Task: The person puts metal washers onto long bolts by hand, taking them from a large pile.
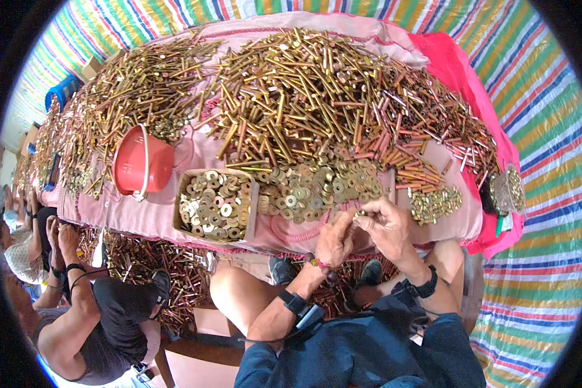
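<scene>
My left hand (334,240) and my right hand (385,226) meet over the front edge of the cloth-covered table, both with fingers closed. A small brass-coloured metal piece (362,213) shows at the right hand's pinched fingertips; its exact kind is too small to tell. Whatever lies inside the left hand's bent fingers is hidden. Just beyond the hands spread loose flat washers (304,191). To their left, a cardboard box (255,213) is filled with more washers. Small brass-coloured nut-like pieces (436,205) lie right of my right hand.
Large heaps of long bolts (291,97) cover the table's far side. A red bucket (126,161) with a pale handle stands left of the box. A clear plastic tub (514,191) sits at the right edge. Another person (77,317) works at the left. More bolts (136,262) lie below the table.
</scene>
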Demonstrator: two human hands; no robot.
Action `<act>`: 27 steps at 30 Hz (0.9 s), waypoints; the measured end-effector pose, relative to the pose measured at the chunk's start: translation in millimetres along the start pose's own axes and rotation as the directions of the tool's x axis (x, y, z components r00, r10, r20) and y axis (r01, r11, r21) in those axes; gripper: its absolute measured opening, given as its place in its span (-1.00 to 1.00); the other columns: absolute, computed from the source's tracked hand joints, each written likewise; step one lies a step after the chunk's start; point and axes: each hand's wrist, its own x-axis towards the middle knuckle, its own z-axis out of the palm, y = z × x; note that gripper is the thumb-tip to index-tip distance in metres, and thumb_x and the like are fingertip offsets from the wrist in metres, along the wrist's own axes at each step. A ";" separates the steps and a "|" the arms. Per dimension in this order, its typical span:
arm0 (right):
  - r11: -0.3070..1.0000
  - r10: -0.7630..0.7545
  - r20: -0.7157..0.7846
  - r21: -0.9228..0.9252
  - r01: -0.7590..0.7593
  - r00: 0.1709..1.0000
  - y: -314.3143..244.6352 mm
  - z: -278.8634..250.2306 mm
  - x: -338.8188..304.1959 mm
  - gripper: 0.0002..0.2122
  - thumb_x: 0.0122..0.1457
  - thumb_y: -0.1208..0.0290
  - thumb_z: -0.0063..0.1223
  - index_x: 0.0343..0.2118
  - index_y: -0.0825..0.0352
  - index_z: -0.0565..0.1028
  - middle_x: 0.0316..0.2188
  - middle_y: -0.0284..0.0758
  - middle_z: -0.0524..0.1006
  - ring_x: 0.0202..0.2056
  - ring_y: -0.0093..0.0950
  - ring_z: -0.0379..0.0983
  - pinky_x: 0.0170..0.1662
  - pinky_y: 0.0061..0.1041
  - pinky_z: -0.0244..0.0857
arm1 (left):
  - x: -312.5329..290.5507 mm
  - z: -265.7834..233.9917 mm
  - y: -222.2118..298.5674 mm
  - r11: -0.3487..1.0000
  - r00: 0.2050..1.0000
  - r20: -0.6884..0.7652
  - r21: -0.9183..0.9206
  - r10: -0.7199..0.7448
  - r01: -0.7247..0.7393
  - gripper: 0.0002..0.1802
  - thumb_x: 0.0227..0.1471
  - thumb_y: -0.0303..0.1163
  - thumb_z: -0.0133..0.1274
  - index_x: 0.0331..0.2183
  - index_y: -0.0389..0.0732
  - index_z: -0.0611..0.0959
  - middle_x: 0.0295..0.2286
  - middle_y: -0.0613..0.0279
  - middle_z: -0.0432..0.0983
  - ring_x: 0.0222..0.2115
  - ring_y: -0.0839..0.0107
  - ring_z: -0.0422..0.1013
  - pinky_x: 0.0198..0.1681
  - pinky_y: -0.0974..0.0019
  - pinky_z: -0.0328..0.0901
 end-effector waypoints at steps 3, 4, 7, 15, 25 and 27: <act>0.991 -0.119 0.001 -0.056 0.119 0.993 -4.8 -2.4 0.2 -0.85 0.11 0.47 0.27 -0.30 0.39 0.56 -0.42 -0.34 0.51 -0.42 -0.55 0.44 -0.37 -0.55 0.33 | -6.5 6.5 -9.8 1.000 1.000 0.006 -0.028 -0.002 0.002 -0.55 0.06 -0.64 0.05 0.02 -0.22 0.51 -0.33 -0.08 0.53 -0.31 -0.12 0.50 -0.27 0.08 0.38; 0.982 -0.164 0.003 -0.092 0.164 0.986 -7.0 -3.0 0.6 -0.86 0.12 0.48 0.25 -0.30 0.39 0.56 -0.41 -0.34 0.51 -0.42 -0.55 0.45 -0.38 -0.55 0.33 | -7.0 5.6 -12.0 0.999 0.999 0.022 -0.023 -0.025 0.026 -0.54 0.06 -0.65 0.05 0.04 -0.22 0.52 -0.30 -0.08 0.55 -0.26 -0.10 0.52 -0.21 0.10 0.40; 0.959 -0.236 0.025 -0.156 0.237 0.971 -10.7 -3.5 -1.5 -0.85 0.13 0.51 0.21 -0.24 0.40 0.54 -0.40 -0.28 0.51 -0.42 -0.48 0.48 -0.40 -0.52 0.36 | -7.1 4.7 -10.6 1.000 0.999 0.032 -0.007 -0.014 0.015 -0.53 0.05 -0.65 0.05 0.04 -0.23 0.51 -0.29 -0.09 0.54 -0.26 -0.10 0.52 -0.22 0.09 0.40; 0.953 -0.235 0.002 -0.197 0.231 0.972 -7.6 -2.9 1.1 -0.86 0.07 0.53 0.25 -0.32 0.41 0.53 -0.44 -0.25 0.51 -0.49 -0.46 0.48 -0.42 -0.51 0.38 | -3.4 5.9 -9.6 0.999 1.000 0.003 -0.031 0.020 -0.019 -0.53 -0.01 -0.66 0.00 0.00 -0.20 0.51 -0.34 -0.08 0.50 -0.32 -0.14 0.47 -0.32 0.04 0.36; 0.993 -0.103 0.030 -0.057 0.104 0.994 -14.0 -2.2 -0.7 -0.78 0.11 0.42 0.31 -0.26 0.40 0.55 -0.40 -0.27 0.51 -0.42 -0.47 0.49 -0.35 -0.48 0.38 | -7.1 2.5 -8.6 0.998 0.997 0.055 -0.038 -0.056 0.058 -0.50 0.00 -0.69 0.02 0.03 -0.25 0.48 -0.24 -0.11 0.56 -0.20 -0.14 0.51 -0.19 0.09 0.40; 0.989 -0.120 0.037 -0.079 0.122 0.992 -12.2 -3.6 0.9 -0.80 0.12 0.43 0.29 -0.25 0.40 0.55 -0.40 -0.26 0.51 -0.41 -0.45 0.49 -0.33 -0.46 0.38 | -7.2 6.1 -10.6 1.000 0.999 0.027 -0.002 0.020 -0.019 -0.48 -0.03 -0.67 0.01 0.03 -0.20 0.50 -0.37 -0.08 0.48 -0.35 -0.12 0.48 -0.35 0.05 0.36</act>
